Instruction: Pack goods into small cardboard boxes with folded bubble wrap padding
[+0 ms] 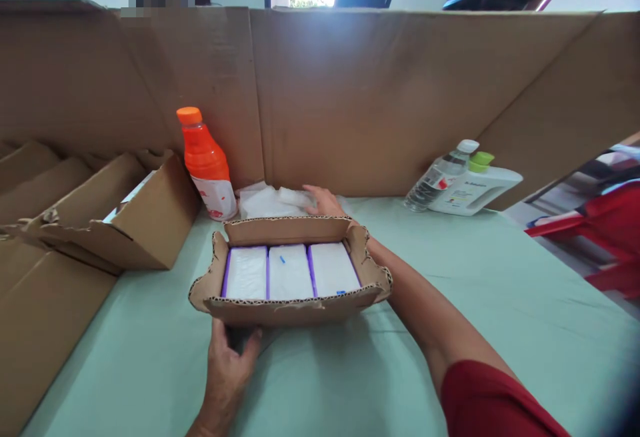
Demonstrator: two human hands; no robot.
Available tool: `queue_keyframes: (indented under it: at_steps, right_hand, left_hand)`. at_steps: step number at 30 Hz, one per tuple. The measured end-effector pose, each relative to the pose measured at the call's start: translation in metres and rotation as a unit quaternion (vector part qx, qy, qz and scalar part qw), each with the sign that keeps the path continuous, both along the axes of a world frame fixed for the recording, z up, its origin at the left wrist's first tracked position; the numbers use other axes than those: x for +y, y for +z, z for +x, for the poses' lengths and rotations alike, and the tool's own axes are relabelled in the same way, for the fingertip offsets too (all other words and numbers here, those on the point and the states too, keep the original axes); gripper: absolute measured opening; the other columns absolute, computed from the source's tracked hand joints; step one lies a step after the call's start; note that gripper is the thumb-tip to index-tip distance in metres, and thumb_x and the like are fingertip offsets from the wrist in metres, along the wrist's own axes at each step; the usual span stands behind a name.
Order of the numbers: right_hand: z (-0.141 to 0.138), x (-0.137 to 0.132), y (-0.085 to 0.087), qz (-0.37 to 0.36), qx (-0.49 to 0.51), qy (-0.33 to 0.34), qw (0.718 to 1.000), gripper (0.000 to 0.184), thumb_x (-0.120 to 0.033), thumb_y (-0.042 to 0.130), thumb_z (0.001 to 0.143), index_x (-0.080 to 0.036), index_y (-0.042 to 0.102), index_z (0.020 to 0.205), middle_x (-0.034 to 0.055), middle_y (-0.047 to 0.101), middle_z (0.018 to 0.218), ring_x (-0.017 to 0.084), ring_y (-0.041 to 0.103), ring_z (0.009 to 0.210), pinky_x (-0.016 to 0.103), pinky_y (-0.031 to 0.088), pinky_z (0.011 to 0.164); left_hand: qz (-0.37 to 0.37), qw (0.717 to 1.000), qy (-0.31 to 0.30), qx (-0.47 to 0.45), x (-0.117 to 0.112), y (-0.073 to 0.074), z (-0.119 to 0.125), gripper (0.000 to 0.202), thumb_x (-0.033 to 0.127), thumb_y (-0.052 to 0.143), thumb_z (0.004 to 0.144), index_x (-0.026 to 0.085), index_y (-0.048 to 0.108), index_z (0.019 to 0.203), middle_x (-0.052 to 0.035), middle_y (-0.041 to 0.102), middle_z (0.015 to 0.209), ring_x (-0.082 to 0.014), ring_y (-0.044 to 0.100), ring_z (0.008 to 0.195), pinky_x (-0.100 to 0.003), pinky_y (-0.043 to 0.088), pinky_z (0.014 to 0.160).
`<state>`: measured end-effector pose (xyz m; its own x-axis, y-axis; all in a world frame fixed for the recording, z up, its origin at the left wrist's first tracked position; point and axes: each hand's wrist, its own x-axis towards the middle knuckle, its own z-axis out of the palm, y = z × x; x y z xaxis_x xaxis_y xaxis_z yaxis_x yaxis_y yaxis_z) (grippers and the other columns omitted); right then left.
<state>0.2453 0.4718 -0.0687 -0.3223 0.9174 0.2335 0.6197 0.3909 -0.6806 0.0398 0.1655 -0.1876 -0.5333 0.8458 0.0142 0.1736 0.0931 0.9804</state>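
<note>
A small torn cardboard tray (295, 309) sits on the pale green tabletop and holds three white packets with purple edges (290, 272), side by side. My left hand (229, 365) grips the tray's near wall from below, thumb and fingers closed on the cardboard. My right hand (323, 201) reaches past the tray's far right corner and rests on a heap of white plastic-wrapped packets (270, 201) by the cardboard wall. Its fingers lie stretched over that heap; I cannot see whether they pinch a packet.
An orange bottle (206, 164) stands left of the white heap. An open cardboard box (125, 214) sits at the left. A clear bottle (440, 176) and a white jug with a green cap (475, 187) lie at the right. A tall cardboard wall (375, 97) closes the back.
</note>
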Motion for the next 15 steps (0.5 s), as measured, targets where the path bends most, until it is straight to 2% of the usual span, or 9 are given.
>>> queue_keyframes:
  at_steps: [3,6,9,11,13,15]
  right_hand:
    - [-0.02,0.016,0.004,0.004,0.013,-0.043,0.999,0.017,-0.014,0.063,0.079,-0.011,0.071,0.093,0.012,0.073,0.106,0.026,0.062,0.111,0.042,0.042,0.105]
    - [0.005,-0.001,0.01,0.019,0.048,-0.089,0.995,0.02,-0.024,0.055,0.085,-0.014,0.069,0.095,0.0073,0.072,0.093,0.022,0.063,0.095,0.038,0.049,0.091]
    - [0.065,-0.051,0.01,0.016,0.097,-0.115,0.988,0.036,-0.038,0.051,0.086,-0.015,0.066,0.109,0.0044,0.071,0.091,0.019,0.063,0.082,0.031,0.051,0.073]
    - [0.109,-0.096,0.006,-0.05,0.15,-0.113,0.981,0.044,-0.047,0.056,0.081,-0.015,0.066,0.111,0.0041,0.071,0.086,0.018,0.063,0.074,0.03,0.051,0.065]
    - [0.145,-0.142,0.001,-0.127,0.15,-0.119,0.973,0.047,-0.051,0.064,0.075,-0.016,0.07,0.106,0.0061,0.074,0.088,0.021,0.066,0.076,0.032,0.052,0.067]
    - [0.165,-0.182,-0.001,-0.127,0.1,-0.163,0.973,0.046,-0.051,0.068,0.072,-0.017,0.073,0.102,0.0102,0.076,0.1,0.026,0.069,0.091,0.038,0.054,0.078]
  left_hand:
    - [0.006,1.0,-0.002,0.012,0.001,-0.004,-0.003,0.06,0.045,0.081,0.07,0.021,0.055,0.119,-0.0123,0.069,0.112,-0.0296,0.068,0.107,-0.042,0.055,0.095]
    - [0.012,0.999,0.014,0.027,0.004,0.004,0.003,0.058,0.047,0.079,0.071,0.021,0.055,0.117,-0.0116,0.068,0.111,-0.0303,0.066,0.11,-0.043,0.053,0.098]
    - [0.012,0.999,0.018,0.037,0.005,0.02,0.01,0.056,0.047,0.074,0.073,0.02,0.054,0.117,-0.0121,0.066,0.111,-0.031,0.064,0.11,-0.047,0.05,0.102]
    - [0.018,0.999,0.01,0.04,0.006,0.028,0.012,0.057,0.047,0.073,0.073,0.02,0.053,0.119,-0.0126,0.065,0.112,-0.031,0.063,0.111,-0.047,0.049,0.103]
    - [0.025,0.999,0.004,0.043,0.007,0.032,0.011,0.059,0.045,0.073,0.073,0.02,0.051,0.123,-0.0132,0.064,0.116,-0.0312,0.061,0.114,-0.047,0.048,0.105]
    - [0.036,0.998,-0.001,0.045,0.006,0.034,0.01,0.064,0.043,0.073,0.074,0.02,0.049,0.129,-0.0145,0.062,0.123,-0.0322,0.058,0.122,-0.048,0.044,0.109]
